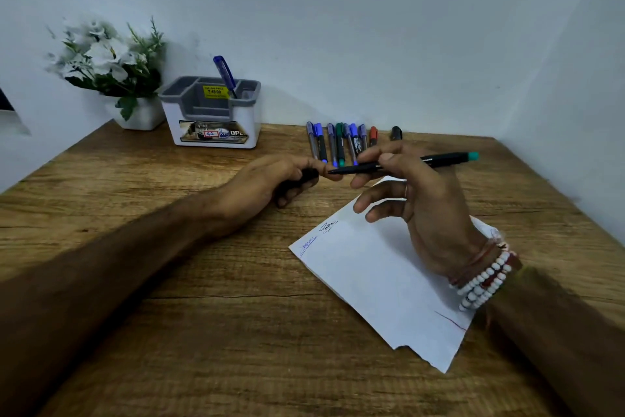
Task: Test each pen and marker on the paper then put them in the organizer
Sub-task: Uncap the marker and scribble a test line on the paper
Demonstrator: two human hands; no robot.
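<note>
One black pen (439, 159), level, between fingers (385, 158) of the right hand (433, 210); one black cap (309, 175) within the curled left hand (267, 180).

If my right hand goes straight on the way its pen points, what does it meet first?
Probably the black cap pinched in the left hand: the pen in the right hand aims its tip at it, nearly touching. Depth is unclear from one view.

Soft, even light leaves only faint shadows on the paper (372, 281); wide-angle distortion bows the table (203, 332) edges, and the flowers (105, 55) at left appear blurred.
</note>
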